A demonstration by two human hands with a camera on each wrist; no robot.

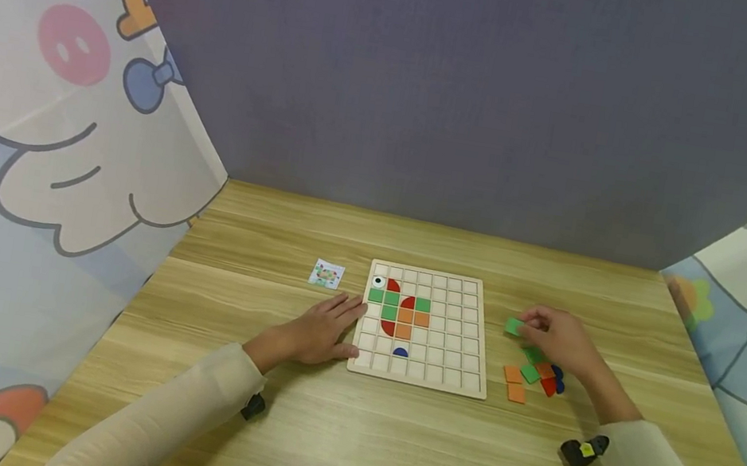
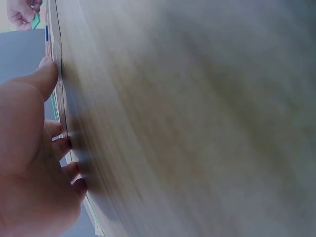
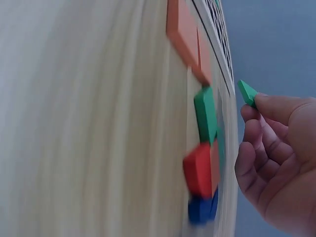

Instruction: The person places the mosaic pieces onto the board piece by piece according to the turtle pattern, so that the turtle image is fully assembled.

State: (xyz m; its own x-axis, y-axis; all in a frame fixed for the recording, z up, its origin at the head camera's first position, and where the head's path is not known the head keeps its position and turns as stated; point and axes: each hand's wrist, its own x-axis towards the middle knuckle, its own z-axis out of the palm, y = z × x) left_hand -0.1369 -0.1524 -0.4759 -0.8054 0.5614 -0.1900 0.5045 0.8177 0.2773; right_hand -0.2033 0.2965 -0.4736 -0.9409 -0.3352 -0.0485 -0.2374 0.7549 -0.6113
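A wooden grid board (image 1: 449,357) lies on the table, its upper left cells filled with green, red and orange tiles, a round eye piece (image 1: 378,282) and a blue half-round piece (image 1: 401,352) lower down. My left hand (image 1: 323,330) lies at the board's left edge, fingers straight, fingertips and thumb at the rim. Right of the board, my right hand (image 1: 559,340) pinches a green square tile (image 3: 247,93) between thumb and forefinger, raised over the table. Below that hand sits a loose pile with a green tile (image 1: 530,373), orange tiles (image 1: 516,393), a red piece (image 3: 198,170) and blue pieces (image 3: 201,210).
A small picture card (image 1: 326,274) lies left of the board, beyond my left hand. A grey panel (image 1: 437,98) rises behind the wooden table (image 1: 399,446). Printed cartoon cloths (image 1: 157,176) hang at both sides.
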